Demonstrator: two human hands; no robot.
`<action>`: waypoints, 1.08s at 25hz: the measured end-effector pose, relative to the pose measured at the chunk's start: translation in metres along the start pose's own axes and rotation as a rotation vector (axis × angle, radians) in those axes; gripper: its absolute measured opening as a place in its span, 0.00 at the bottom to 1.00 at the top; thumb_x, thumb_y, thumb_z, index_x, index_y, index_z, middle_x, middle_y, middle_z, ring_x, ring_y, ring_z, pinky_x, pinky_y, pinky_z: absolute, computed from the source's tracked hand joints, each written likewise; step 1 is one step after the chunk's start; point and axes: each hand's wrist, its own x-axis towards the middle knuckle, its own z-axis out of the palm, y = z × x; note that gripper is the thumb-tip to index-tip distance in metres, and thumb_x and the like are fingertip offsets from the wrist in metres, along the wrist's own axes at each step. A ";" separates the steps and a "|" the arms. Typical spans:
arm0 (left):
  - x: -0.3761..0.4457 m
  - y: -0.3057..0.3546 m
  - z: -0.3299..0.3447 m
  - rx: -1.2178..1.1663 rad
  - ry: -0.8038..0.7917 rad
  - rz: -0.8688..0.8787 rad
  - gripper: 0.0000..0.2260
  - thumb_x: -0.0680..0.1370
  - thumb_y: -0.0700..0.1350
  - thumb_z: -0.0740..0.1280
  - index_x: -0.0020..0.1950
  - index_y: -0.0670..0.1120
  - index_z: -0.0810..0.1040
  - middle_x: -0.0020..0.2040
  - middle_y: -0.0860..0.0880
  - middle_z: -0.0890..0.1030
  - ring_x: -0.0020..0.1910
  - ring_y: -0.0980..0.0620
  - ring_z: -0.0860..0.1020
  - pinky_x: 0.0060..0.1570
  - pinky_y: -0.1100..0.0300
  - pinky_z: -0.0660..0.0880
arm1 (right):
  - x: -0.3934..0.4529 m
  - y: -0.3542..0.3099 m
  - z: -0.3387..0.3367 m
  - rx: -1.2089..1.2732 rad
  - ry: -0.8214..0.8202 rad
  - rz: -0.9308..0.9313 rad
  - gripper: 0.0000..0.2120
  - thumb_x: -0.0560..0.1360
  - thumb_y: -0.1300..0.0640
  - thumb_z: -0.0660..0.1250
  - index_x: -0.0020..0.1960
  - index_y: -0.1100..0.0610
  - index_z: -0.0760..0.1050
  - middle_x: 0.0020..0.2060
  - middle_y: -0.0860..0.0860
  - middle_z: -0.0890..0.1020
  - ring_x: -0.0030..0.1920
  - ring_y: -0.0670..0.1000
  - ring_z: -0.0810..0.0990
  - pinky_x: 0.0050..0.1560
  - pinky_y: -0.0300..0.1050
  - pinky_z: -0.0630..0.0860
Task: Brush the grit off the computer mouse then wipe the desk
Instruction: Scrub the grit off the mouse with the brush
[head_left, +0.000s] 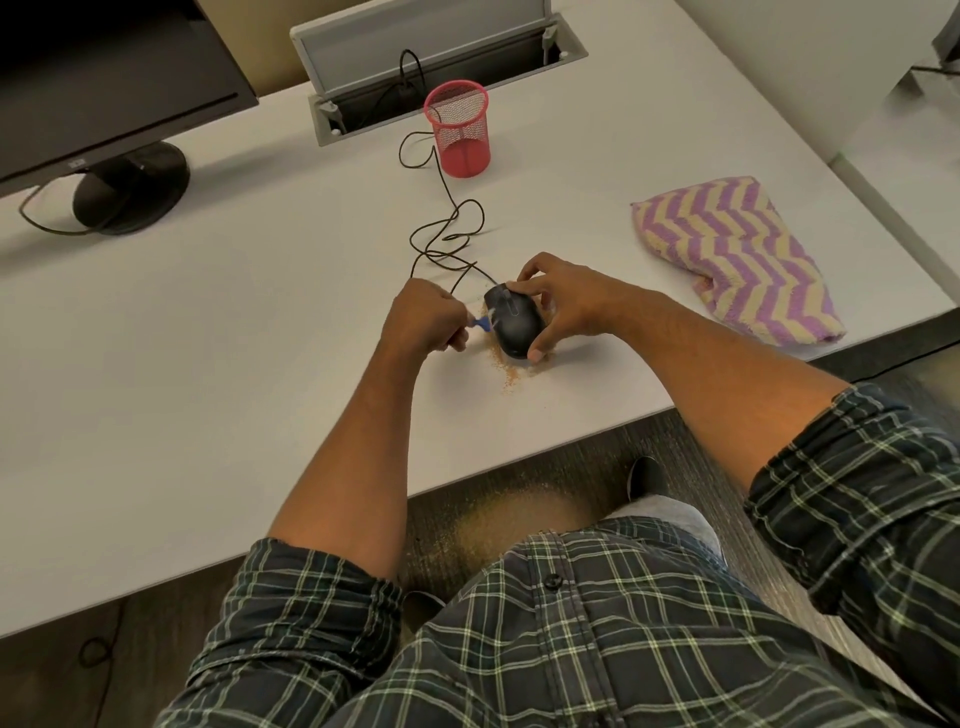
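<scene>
I see my right hand (558, 306) gripping a smooth black mouse (514, 325); sandy grit (511, 371) lies beneath. My left hand (428, 322) is fisted round a small blue brush (480, 323).

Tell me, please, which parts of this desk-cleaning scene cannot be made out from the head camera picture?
- Brush: only a blue tip shows; the left hand covers its handle.
- Computer mouse: its right side is hidden under the right hand.
- Monitor: its top is cut off by the picture's upper edge.
- Mesh pen holder: contents too unclear to tell.
</scene>
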 end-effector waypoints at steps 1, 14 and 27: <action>0.000 -0.004 -0.003 0.012 -0.030 -0.033 0.06 0.78 0.37 0.71 0.49 0.34 0.84 0.41 0.39 0.85 0.39 0.46 0.82 0.44 0.55 0.76 | 0.000 0.000 0.000 0.001 -0.003 0.000 0.50 0.58 0.46 0.84 0.76 0.52 0.67 0.69 0.46 0.63 0.63 0.52 0.68 0.64 0.45 0.69; -0.004 -0.013 0.001 -0.077 0.046 0.019 0.04 0.76 0.36 0.71 0.43 0.37 0.85 0.29 0.46 0.83 0.29 0.52 0.81 0.32 0.61 0.76 | 0.004 0.004 0.004 -0.003 0.011 0.001 0.52 0.56 0.44 0.84 0.75 0.50 0.67 0.68 0.44 0.64 0.62 0.51 0.68 0.59 0.41 0.67; -0.012 -0.005 0.005 0.104 -0.107 0.083 0.04 0.77 0.37 0.71 0.44 0.38 0.85 0.33 0.44 0.84 0.27 0.53 0.81 0.32 0.61 0.74 | 0.005 0.003 0.003 0.011 0.013 0.018 0.50 0.56 0.45 0.85 0.74 0.50 0.68 0.68 0.45 0.64 0.61 0.50 0.68 0.58 0.41 0.67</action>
